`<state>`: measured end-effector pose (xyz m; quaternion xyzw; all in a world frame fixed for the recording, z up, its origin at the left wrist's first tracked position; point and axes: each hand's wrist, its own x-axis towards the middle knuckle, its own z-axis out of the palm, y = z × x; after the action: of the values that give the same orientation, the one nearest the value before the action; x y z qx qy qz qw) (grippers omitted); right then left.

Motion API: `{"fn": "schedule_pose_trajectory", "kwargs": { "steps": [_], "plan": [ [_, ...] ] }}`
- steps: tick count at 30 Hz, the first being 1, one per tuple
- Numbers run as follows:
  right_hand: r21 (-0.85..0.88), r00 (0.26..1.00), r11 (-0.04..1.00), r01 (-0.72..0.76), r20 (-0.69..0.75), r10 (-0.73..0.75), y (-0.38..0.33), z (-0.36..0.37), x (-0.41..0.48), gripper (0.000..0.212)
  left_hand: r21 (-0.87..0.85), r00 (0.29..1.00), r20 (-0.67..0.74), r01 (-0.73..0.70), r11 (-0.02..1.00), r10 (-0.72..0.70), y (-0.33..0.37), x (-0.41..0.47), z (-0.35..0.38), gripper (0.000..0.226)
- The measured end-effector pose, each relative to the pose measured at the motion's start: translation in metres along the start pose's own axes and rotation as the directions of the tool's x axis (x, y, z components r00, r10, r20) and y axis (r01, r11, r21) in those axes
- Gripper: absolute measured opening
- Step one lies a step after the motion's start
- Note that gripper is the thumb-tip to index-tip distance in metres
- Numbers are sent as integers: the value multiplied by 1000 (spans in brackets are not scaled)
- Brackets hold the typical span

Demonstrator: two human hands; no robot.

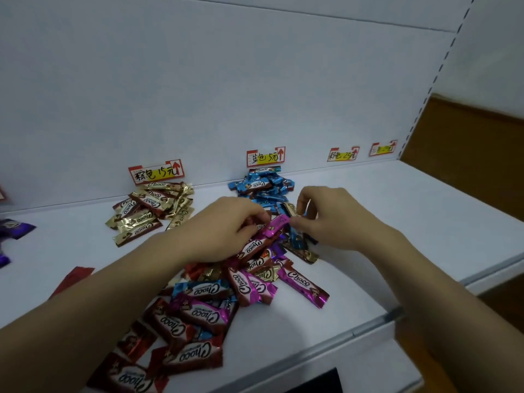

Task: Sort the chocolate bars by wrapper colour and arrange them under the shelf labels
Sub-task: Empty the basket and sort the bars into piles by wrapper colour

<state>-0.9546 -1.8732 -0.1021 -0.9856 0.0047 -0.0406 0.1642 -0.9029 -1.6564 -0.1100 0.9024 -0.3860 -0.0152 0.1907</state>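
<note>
1. The shelf [397, 222] is a flat white board with a metal strip [368, 327] along its front edge. Behind it rises a plain white back panel [198, 80], bounded on the right by a slotted upright [442, 66].
2. Past the upright there is a brown wall [467, 151].
3. Four handwritten price labels are stuck low on the panel: one [156, 174] over a gold pile [153, 211], one [265, 156] over a blue pile [263, 185], and two more [343, 154] [382, 148] further right.
4. A mixed heap [226, 293] of chocolate bars in pink, brown, blue and red sprawls from mid-shelf to the front edge.
5. Both hands meet over the heap's far end, just in front of the blue pile. The left hand [224, 231] has its fingers curled round one end of a pink bar [279, 224], and the right hand [331, 217] pinches the other end between thumb and bent fingers.
6. At the far left lie purple bars [15, 228] and, nearer, a red bar [73, 279], partly hidden by the left forearm.
</note>
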Motion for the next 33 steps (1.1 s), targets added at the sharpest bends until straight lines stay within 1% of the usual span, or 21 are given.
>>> {"fn": "schedule_pose_trajectory", "kwargs": {
  "steps": [2,5,7,9,11,13,15,19,21,22,26,29,31,33],
  "plan": [
    [36,1000,999,-24,-11,24,2,9,-8,29,18,999,-41,12,1000,-11,-1,7,-1,31],
    [105,997,994,22,-80,-13,7,20,-16,29,127,998,-62,-19,992,27,-2,28,-2,35],
    [146,992,987,68,-120,-51,12,24,-19,24,198,995,-35,-79,977,88,-3,45,2,42],
    [193,988,976,98,-133,-73,16,25,-22,18,254,991,40,-137,958,131,-2,57,7,44],
    [262,989,959,106,-131,-73,20,24,-24,18,302,985,79,-168,938,151,-2,63,13,41],
    [314,990,944,105,-120,-70,22,23,-25,22,294,985,64,-174,940,163,-3,64,13,34],
    [320,990,939,124,-109,-93,23,22,-25,23,285,983,52,-185,941,177,-5,63,11,27],
    [331,989,933,140,-87,-117,25,22,-24,24,321,969,28,-242,916,246,-10,58,10,14],
    [366,988,920,141,-105,-109,27,21,-23,20,293,965,-8,-248,923,262,-13,55,12,10],
    [387,988,911,139,-120,-99,28,21,-23,17,250,967,-23,-240,938,254,-14,54,13,10],
    [421,984,900,113,-175,-41,29,23,-22,8,43,976,-28,-213,976,214,-15,51,15,31],
    [427,979,899,97,-203,-9,31,23,-20,9,-49,980,-32,-196,979,195,-13,53,18,35],
    [424,978,901,92,-208,-2,32,24,-19,10,-67,980,-50,-195,979,192,-12,54,20,36],
    [425,978,900,93,-209,-2,32,24,-19,10,-36,978,-56,-206,978,203,-10,55,20,33]
  ]
}}
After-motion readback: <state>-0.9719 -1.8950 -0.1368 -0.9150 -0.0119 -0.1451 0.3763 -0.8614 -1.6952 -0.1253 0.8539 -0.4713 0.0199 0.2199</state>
